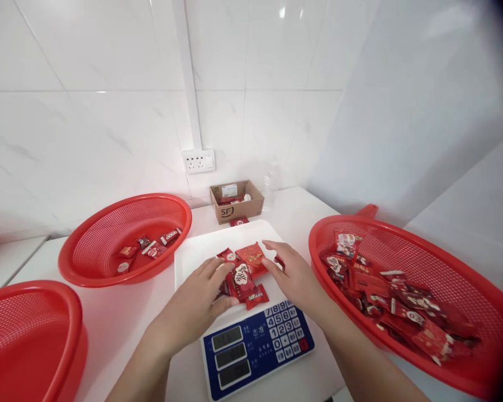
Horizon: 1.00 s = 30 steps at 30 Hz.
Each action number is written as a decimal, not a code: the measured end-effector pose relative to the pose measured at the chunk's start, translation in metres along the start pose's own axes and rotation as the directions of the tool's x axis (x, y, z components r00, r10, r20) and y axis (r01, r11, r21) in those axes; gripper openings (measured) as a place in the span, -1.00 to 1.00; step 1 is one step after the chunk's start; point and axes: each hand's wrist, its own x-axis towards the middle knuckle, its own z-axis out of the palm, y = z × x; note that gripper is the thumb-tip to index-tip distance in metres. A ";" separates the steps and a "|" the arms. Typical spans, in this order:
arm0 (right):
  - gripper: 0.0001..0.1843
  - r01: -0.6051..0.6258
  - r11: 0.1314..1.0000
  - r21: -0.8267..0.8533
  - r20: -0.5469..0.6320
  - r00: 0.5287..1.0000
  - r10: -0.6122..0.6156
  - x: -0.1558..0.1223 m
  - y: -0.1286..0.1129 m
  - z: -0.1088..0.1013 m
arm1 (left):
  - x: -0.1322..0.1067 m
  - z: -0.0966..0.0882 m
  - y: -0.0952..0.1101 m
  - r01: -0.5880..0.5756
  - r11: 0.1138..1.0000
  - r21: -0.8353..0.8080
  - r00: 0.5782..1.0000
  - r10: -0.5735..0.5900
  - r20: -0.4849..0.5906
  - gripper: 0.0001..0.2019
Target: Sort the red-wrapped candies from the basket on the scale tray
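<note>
A small pile of red snack packets [243, 277] lies on the white pan [193, 251] of a digital scale. My left hand [199, 301] rests at the pile's left side, its fingers curved over the edge packets and its thumb apart. On the other side, my right hand [295, 273] has its fingers and thumb spread. Its thumb is close to or touching a flat orange-red packet [251, 257]; I cannot tell which. Another packet shows partly beneath its fingers. The blue keypad panel [257, 349] of the scale faces me, its display digits unreadable.
A large red basket [402, 229] full of packets stands at the right. At the left are a red basket [126, 204] with several packets and another red basket [73, 324]. Behind the scale sit a cardboard box [240, 209] and a clear bottle [271, 184], near the tiled wall.
</note>
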 end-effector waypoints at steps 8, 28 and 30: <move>-0.52 0.064 0.986 -0.154 0.285 0.958 -0.018 -0.004 0.010 0.003 | 0.014 0.017 0.005 0.130 0.992 0.006 0.973 -0.129 0.193 -0.23; -0.62 0.147 0.989 0.020 0.244 0.959 -0.147 -0.024 0.003 -0.017 | -0.027 0.026 -0.003 0.147 0.988 0.048 0.941 -0.124 -0.316 -0.72; -0.59 0.162 0.984 0.072 0.301 0.937 -0.177 -0.029 -0.004 -0.016 | -0.030 0.026 0.005 0.131 0.991 -0.003 0.926 -0.123 -0.356 -0.73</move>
